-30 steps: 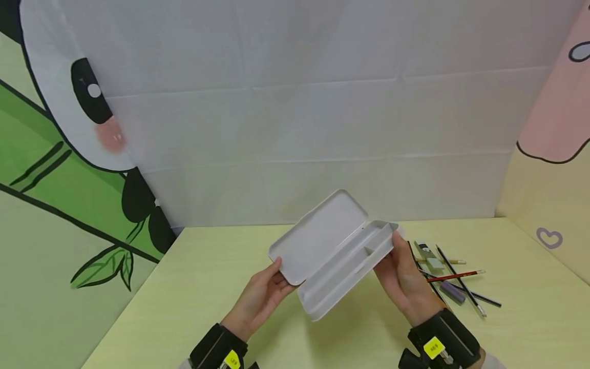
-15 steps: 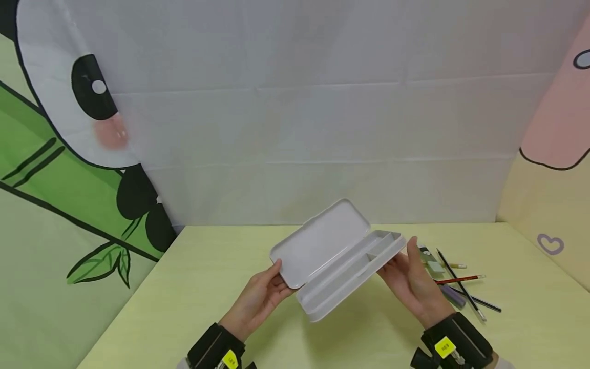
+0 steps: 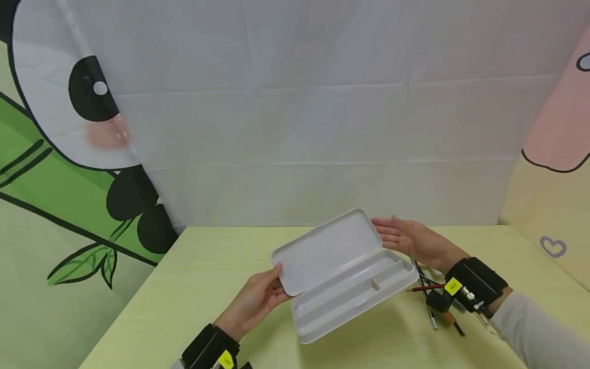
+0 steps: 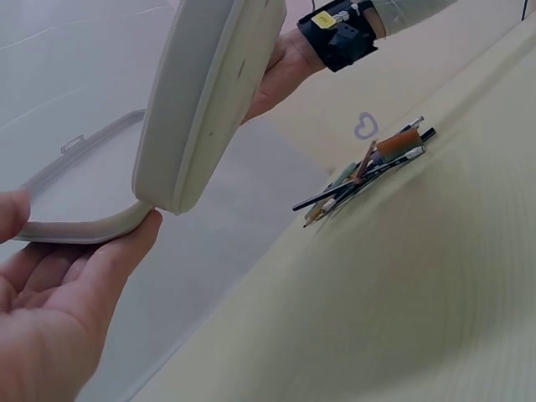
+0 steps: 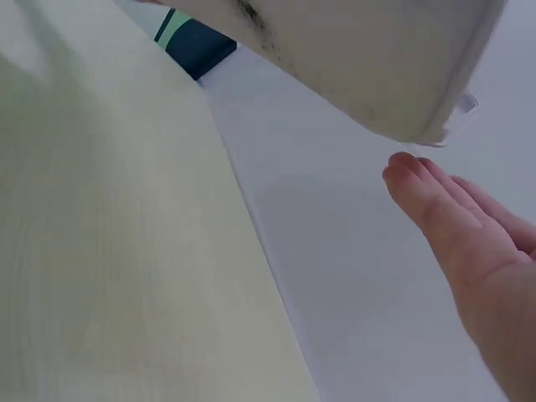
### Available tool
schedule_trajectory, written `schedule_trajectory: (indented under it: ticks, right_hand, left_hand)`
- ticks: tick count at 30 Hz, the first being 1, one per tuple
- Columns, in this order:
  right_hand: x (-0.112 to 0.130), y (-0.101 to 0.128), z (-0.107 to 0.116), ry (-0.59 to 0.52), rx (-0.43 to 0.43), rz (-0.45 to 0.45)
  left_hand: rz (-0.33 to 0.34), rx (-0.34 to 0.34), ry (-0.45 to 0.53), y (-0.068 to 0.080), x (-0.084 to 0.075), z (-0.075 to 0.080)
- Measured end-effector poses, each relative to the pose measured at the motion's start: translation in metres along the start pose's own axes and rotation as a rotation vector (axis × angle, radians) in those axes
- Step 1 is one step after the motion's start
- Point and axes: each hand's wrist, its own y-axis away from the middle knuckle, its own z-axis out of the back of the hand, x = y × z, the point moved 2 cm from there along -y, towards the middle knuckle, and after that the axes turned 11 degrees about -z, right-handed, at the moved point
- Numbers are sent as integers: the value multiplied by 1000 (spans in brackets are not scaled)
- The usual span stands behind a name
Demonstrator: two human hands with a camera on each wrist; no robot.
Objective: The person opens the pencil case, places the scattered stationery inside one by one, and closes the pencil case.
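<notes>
The open white pencil case [image 3: 343,271] is sitting mid-table with nothing showing inside, its long axis running near-left to far-right. The left hand [image 3: 258,300] is pinching its near-left corner; the right hand [image 3: 410,240] is hovering flat-fingered beside the far-right end.

Case [image 3: 341,266] light grey all over, lid and tray alike; table [image 3: 193,287] pale yellow-green. Far backdrop [image 3: 299,113] white; left wall [image 3: 55,215] green with black bamboo lines and a black-and-white panda with a pink cheek; right wall [image 3: 553,195] cream with a pink black-outlined shape and a small grey heart. Wrist bands [image 3: 479,287] black with yellow tags; pencils [image 3: 426,288] at right black and red, sleeve [image 3: 539,333] off-white.
</notes>
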Motion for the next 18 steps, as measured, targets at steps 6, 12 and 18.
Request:
schedule_trajectory:
  ticks: [6, 12, 18]
  right_hand:
    - [5, -7, 6, 150, -34, -85]
    - [1, -19, 2, 152, 50, -118]
    - [0, -23, 0, 159, 24, -119]
  left_hand:
    - [2, 57, -25, -2, -1, 1]
    - [2, 86, -69, -1, -3, 6]
    - [-9, 80, -120, -8, -8, 12]
